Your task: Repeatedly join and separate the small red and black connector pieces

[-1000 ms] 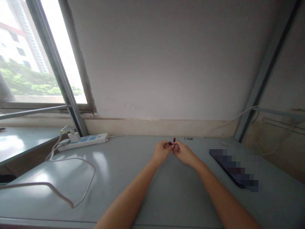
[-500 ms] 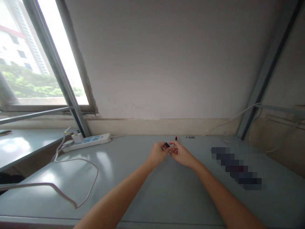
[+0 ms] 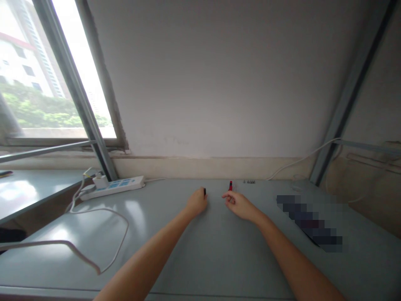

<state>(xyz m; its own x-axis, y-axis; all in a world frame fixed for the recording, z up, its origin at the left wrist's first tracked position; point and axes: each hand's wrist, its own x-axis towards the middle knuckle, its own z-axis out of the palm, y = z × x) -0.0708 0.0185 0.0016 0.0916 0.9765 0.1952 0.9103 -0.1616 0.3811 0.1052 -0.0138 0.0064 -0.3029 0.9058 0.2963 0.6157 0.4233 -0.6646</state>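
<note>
My left hand (image 3: 196, 202) is closed around a small black object (image 3: 204, 191). Only its dark end sticks up past the fingers, so its kind cannot be made out. To the right, my right hand (image 3: 238, 203) is just above the table, its index finger reaching out to the left and the other fingers loosely curled. Nothing shows between those fingers. Just behind this hand is a small red and black object (image 3: 230, 186), partly covered by the fingers. Several tiny metal pieces (image 3: 249, 182) lie in a row farther right, near the wall.
A white power strip (image 3: 125, 184) with a plug stands at the back left, and its cable (image 3: 128, 225) loops over the grey table (image 3: 200, 267). On the right lies a dark pixelated item (image 3: 310, 223). A white cord (image 3: 300, 161) runs along the right rear.
My hands have come apart. The left one moved left and toward me with the black object, while the right one stayed nearly in place. More of the red object now shows.
</note>
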